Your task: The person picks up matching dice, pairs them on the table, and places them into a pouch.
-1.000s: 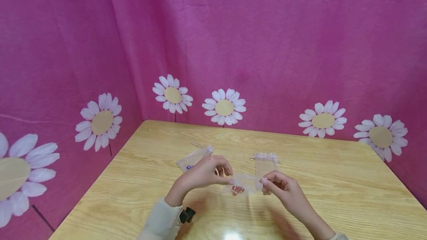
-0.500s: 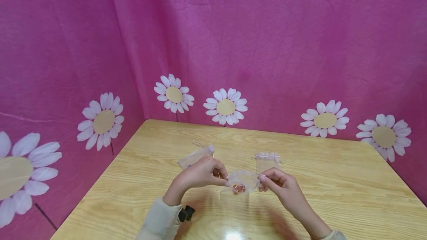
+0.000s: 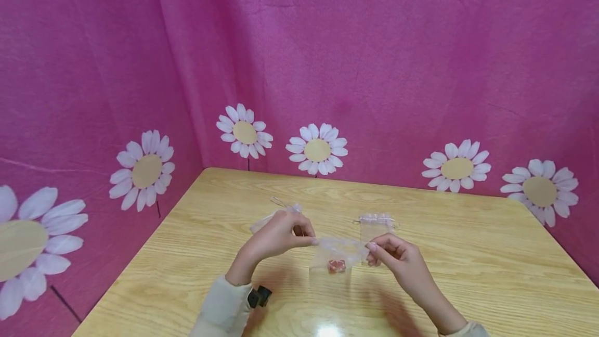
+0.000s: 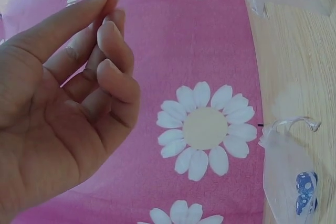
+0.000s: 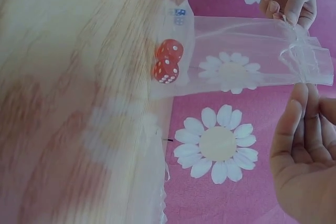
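Note:
A sheer white drawstring organza bag [image 5: 215, 38] hangs between the two hands. Red dice [image 5: 168, 61] with white dots lie at its bottom, seen through the mesh. My left hand [image 3: 281, 235] pinches one side of the bag's gathered top between thumb and fingertips, its other fingers loosely curled. Opposite it, my right hand [image 3: 398, 259] pinches the other side at the cord. Behind the left hand lies a second organza bag [image 4: 281, 163], and blue dice [image 4: 306, 192] show inside it. The left hand partly covers this bag in the head view.
A third organza bag [image 3: 374, 225] lies flat on the wooden table [image 3: 468, 254], just beyond the right hand. Pink cloth [image 3: 383, 66] printed with daisies hangs behind the table and along its left side. A black wrist device [image 3: 259, 297] sits at the left sleeve.
My left hand has shifted slightly left and away, its pinch on the bag kept. The right hand stays nearly in place. The red dice have turned inside the hanging bag.

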`<state>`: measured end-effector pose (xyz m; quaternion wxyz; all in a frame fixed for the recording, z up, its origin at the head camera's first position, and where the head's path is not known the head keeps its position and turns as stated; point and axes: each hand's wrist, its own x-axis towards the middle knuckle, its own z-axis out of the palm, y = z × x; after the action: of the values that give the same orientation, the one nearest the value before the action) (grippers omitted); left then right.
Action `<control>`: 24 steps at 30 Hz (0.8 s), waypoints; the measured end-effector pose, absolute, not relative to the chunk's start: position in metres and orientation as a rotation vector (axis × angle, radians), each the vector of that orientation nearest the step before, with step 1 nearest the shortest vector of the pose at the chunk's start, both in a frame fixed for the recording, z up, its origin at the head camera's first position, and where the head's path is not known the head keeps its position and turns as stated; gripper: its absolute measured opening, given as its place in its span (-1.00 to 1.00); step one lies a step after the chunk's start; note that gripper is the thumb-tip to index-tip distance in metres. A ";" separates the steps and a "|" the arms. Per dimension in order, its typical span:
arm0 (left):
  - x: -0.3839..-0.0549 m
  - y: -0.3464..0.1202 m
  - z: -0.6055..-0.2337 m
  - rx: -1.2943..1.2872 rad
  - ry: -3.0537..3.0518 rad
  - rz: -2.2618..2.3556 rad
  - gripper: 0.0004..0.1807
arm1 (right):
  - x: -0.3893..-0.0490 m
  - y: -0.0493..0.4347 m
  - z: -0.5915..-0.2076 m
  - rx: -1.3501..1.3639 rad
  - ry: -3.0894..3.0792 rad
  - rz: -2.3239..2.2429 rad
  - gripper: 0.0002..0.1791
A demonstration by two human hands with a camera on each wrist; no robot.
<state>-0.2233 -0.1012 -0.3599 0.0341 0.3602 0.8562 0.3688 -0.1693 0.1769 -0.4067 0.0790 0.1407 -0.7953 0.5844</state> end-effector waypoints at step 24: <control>-0.231 -0.126 -0.355 0.958 2.750 1.125 -0.86 | -0.174 0.205 -0.405 0.065 -2.368 1.445 -0.80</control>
<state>-0.2306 -0.1256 -0.3553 0.0097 0.3069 0.8808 0.3605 -0.1742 0.2047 -0.4049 0.1821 0.0231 -0.8391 0.5121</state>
